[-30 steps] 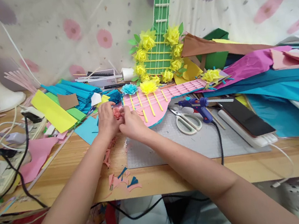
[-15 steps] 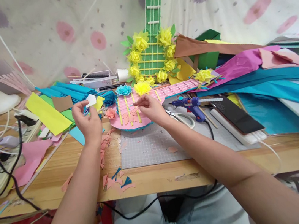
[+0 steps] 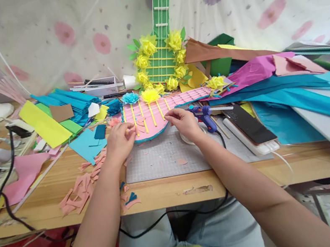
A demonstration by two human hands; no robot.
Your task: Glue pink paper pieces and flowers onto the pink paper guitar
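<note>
Head view: pink paper guitar [image 3: 159, 118] lies mid-frame; left hand [image 3: 120, 144] is now down at its lower-left edge, right hand [image 3: 186, 125] off its face to its right-hand edge, so handling seems to have shifted to the rim. Left fingertips bunched, right fingers curled, can't tell if either grips anything. Versus earlier: pink flower [image 3: 114, 122] at left-centre less visible, dark-blue slip [image 3: 99, 131] left of it more exposed, fewer loose petals showing.

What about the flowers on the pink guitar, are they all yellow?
No, a blue flower sits beside a yellow flower at the far edge of the pink guitar.
</note>
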